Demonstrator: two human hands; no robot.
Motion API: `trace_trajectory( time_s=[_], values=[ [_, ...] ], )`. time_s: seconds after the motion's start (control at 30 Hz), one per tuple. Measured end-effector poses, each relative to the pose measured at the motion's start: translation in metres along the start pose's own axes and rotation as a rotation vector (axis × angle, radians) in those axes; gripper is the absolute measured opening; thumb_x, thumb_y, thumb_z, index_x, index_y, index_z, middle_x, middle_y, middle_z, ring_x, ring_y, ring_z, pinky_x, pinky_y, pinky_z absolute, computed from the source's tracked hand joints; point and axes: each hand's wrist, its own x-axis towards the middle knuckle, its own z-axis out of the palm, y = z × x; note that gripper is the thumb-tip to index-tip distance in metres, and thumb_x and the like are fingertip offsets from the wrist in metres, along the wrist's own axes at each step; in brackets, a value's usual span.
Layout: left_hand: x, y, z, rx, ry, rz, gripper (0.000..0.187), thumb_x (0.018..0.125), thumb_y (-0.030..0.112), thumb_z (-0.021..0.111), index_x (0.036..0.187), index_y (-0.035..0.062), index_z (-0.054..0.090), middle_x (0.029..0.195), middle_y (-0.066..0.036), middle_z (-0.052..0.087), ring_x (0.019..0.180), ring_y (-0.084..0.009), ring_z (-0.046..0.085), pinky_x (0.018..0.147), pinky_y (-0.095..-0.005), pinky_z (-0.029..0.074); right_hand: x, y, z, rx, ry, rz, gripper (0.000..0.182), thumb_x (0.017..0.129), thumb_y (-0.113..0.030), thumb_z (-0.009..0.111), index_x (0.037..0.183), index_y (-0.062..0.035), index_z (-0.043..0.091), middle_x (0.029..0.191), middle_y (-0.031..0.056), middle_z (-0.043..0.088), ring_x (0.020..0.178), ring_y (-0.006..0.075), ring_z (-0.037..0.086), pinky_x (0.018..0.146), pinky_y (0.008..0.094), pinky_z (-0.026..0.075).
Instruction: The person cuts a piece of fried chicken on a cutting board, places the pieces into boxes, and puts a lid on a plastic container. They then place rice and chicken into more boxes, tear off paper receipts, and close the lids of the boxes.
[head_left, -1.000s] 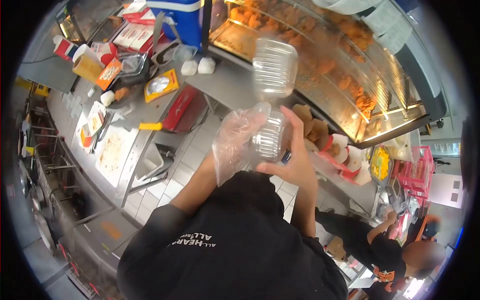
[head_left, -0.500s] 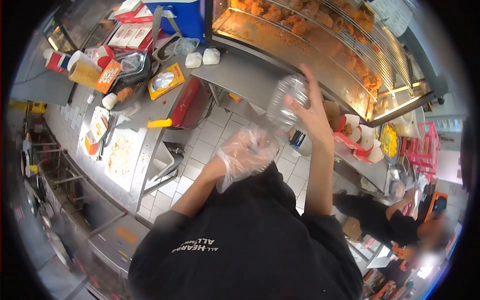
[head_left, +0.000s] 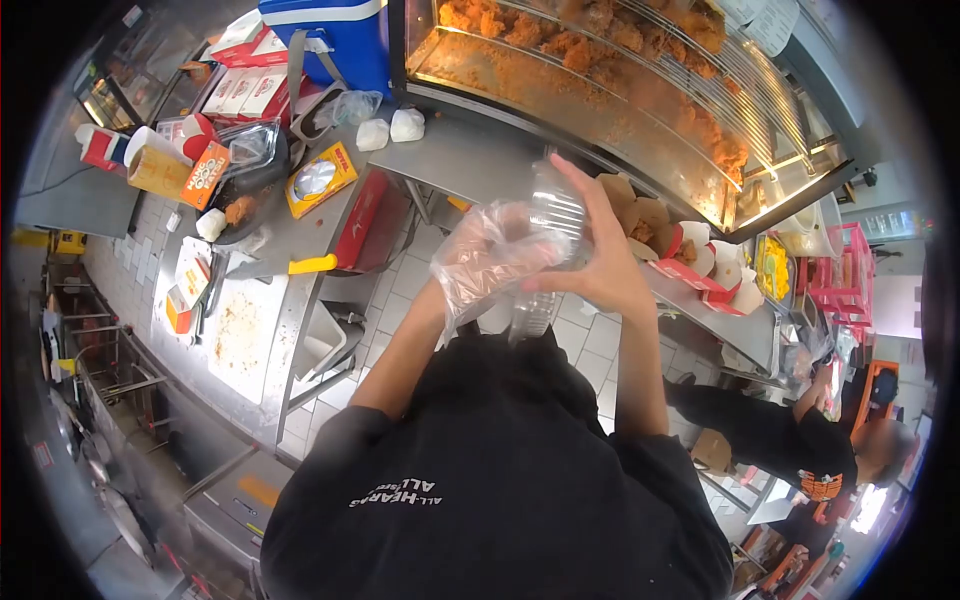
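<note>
A clear ribbed plastic container [head_left: 560, 212] is held in front of my chest, between my two hands. My left hand [head_left: 492, 258], in a loose clear plastic glove, presses against its left side with fingers bent around it. Bare, my right hand [head_left: 608, 275] grips the container from the right, thumb toward the glove and fingers reaching up along the far side. Another ribbed clear section shows below the hands; whether it joins the upper part cannot be made out. The glove and fingers hide the container's middle.
Fried chicken fills a heated glass cabinet [head_left: 600, 75] ahead, with red-and-white boxes [head_left: 705, 262] below it. A yellow-handled knife [head_left: 310, 265] lies on the left bench beside a cutting board [head_left: 245, 340]. A blue cooler bag [head_left: 345, 45] stands beyond. A co-worker [head_left: 790, 430] is at the right.
My right hand has brought the container down and left to meet my gloved left hand, which has risen slightly. Both hands are now on it.
</note>
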Motion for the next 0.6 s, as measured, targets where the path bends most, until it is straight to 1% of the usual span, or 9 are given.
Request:
trace_trajectory(
  time_s=[0.13, 0.2, 0.23, 0.3, 0.33, 0.4, 0.5, 0.53, 0.6],
  values=[
    [0.008, -0.007, 0.002, -0.039, -0.091, -0.028, 0.034, 0.081, 0.013, 0.078, 0.110, -0.0001, 0.065, 0.101, -0.006, 0.069, 0.089, -0.0117, 0.062, 0.081, -0.0273, 0.049, -0.009, 0.010, -0.011, 0.110, -0.016, -0.044, 0.109, 0.063, -0.031, 0.093, 0.151, -0.0109, 0.033, 0.145, 0.0107, 0.041, 0.130, 0.0247, 0.047, 0.108, 0.0409, 0.041],
    [0.006, -0.007, 0.008, -0.018, -0.077, 0.030, 0.032, 0.082, 0.012, 0.076, 0.110, 0.0008, 0.066, 0.099, -0.005, 0.069, 0.089, -0.0116, 0.062, 0.080, -0.0278, 0.050, -0.015, 0.014, -0.018, 0.327, -0.027, -0.008, 0.096, 0.074, -0.040, 0.086, 0.150, -0.0091, 0.036, 0.142, 0.0113, 0.045, 0.129, 0.0246, 0.048, 0.107, 0.0404, 0.041],
    [0.006, -0.006, 0.011, -0.018, -0.082, 0.031, 0.032, 0.082, 0.012, 0.076, 0.110, 0.0008, 0.066, 0.099, -0.005, 0.069, 0.089, -0.0116, 0.062, 0.080, -0.0278, 0.050, -0.016, 0.016, -0.020, 0.324, -0.023, -0.009, 0.096, 0.074, -0.040, 0.086, 0.150, -0.0091, 0.036, 0.142, 0.0113, 0.045, 0.129, 0.0246, 0.048, 0.107, 0.0404, 0.041],
    [0.003, -0.005, 0.020, 0.037, -0.054, 0.085, 0.026, 0.082, 0.016, 0.078, 0.103, 0.0036, 0.069, 0.094, -0.003, 0.069, 0.086, -0.0106, 0.062, 0.075, -0.0283, 0.052, -0.018, 0.019, -0.025, 0.340, 0.041, -0.020, 0.081, 0.084, -0.045, 0.076, 0.145, -0.0060, 0.041, 0.137, 0.0105, 0.050, 0.125, 0.0222, 0.051, 0.105, 0.0377, 0.042],
    [0.002, -0.004, 0.023, 0.037, -0.057, 0.083, 0.026, 0.082, 0.016, 0.078, 0.103, 0.0036, 0.069, 0.094, -0.003, 0.069, 0.086, -0.0106, 0.062, 0.075, -0.0283, 0.052, -0.018, 0.018, -0.027, 0.339, 0.044, -0.019, 0.081, 0.084, -0.045, 0.076, 0.145, -0.0060, 0.041, 0.137, 0.0105, 0.050, 0.125, 0.0222, 0.051, 0.105, 0.0377, 0.042],
    [0.001, -0.004, 0.029, 0.104, 0.001, 0.077, 0.027, 0.082, 0.016, 0.079, 0.103, 0.0028, 0.068, 0.093, -0.004, 0.069, 0.085, -0.0109, 0.063, 0.075, -0.0292, 0.052, -0.016, 0.014, -0.030, 0.369, 0.074, -0.044, 0.063, 0.091, -0.037, 0.071, 0.138, -0.0036, 0.047, 0.130, 0.0081, 0.054, 0.119, 0.0176, 0.053, 0.099, 0.0336, 0.043],
    [0.002, -0.016, 0.029, 0.028, -0.016, 0.051, 0.030, 0.080, 0.010, 0.079, 0.105, 0.0027, 0.065, 0.098, -0.005, 0.068, 0.089, -0.0113, 0.063, 0.078, -0.0282, 0.052, -0.018, 0.014, -0.031, 0.381, 0.141, 0.015, 0.049, 0.092, -0.027, 0.070, 0.131, -0.0024, 0.052, 0.123, 0.0053, 0.057, 0.113, 0.0137, 0.053, 0.095, 0.0309, 0.043],
    [0.002, -0.017, 0.030, 0.029, -0.015, 0.047, 0.030, 0.080, 0.010, 0.079, 0.105, 0.0027, 0.065, 0.098, -0.005, 0.068, 0.089, -0.0113, 0.063, 0.078, -0.0282, 0.052, -0.018, 0.014, -0.031, 0.384, 0.142, 0.018, 0.049, 0.092, -0.027, 0.070, 0.131, -0.0024, 0.052, 0.123, 0.0053, 0.057, 0.113, 0.0137, 0.053, 0.095, 0.0309, 0.043],
    [0.000, -0.016, 0.030, 0.145, -0.012, 0.060, 0.031, 0.076, 0.011, 0.083, 0.101, 0.0033, 0.067, 0.093, -0.005, 0.068, 0.085, -0.0119, 0.064, 0.075, -0.0292, 0.053, -0.019, 0.013, -0.030, 0.394, 0.153, 0.028, 0.043, 0.091, -0.018, 0.070, 0.127, -0.0022, 0.054, 0.121, 0.0048, 0.057, 0.111, 0.0127, 0.054, 0.095, 0.0297, 0.043]
  ],
)
